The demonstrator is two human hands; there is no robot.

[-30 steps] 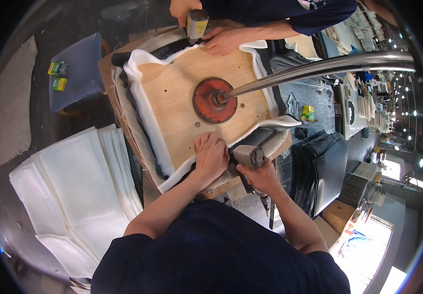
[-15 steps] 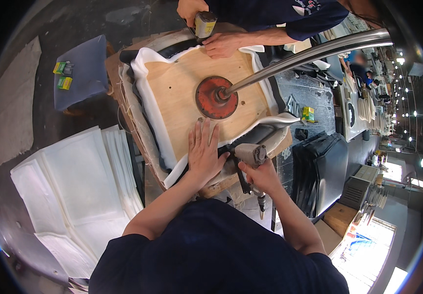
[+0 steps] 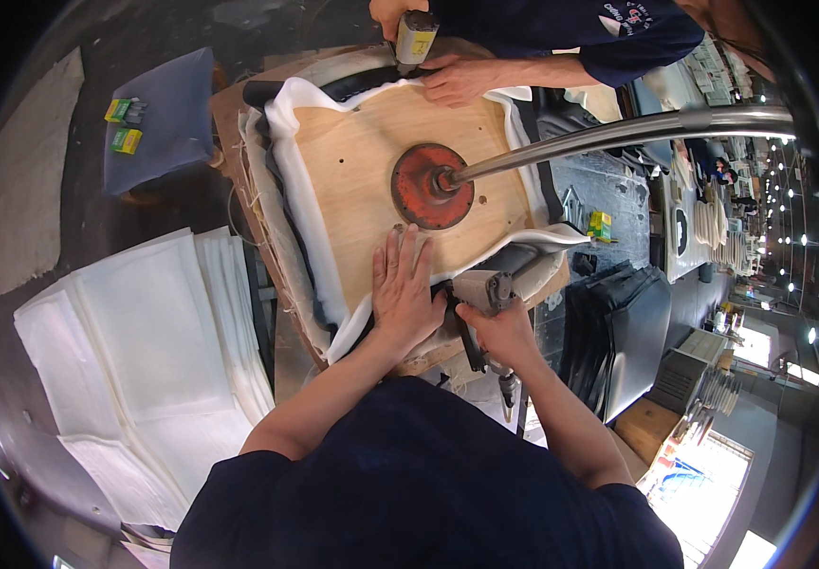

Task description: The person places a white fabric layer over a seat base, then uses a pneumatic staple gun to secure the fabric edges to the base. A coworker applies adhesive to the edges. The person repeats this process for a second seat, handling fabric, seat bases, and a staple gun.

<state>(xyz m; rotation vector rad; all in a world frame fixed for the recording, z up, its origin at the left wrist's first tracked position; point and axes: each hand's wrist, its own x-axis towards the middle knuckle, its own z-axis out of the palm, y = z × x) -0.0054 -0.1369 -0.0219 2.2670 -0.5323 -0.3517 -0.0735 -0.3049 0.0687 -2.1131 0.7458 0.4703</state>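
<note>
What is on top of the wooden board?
A round red disc sits on the wooden board, with a metal pole joined to it. The left hand lies flat there too, hiding what's underneath.

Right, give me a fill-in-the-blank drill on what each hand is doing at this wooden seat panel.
The left hand lies ____ on the pale wooden seat panel, fingers spread.
The right hand grips a grey ____ gun at the panel's near edge.
A round red metal disc sits at the panel's ____, with a shiny steel tube running off it.
Across the panel, a co-worker's hand presses the ____ padding.

Missing words: flat; staple; centre; white
</note>
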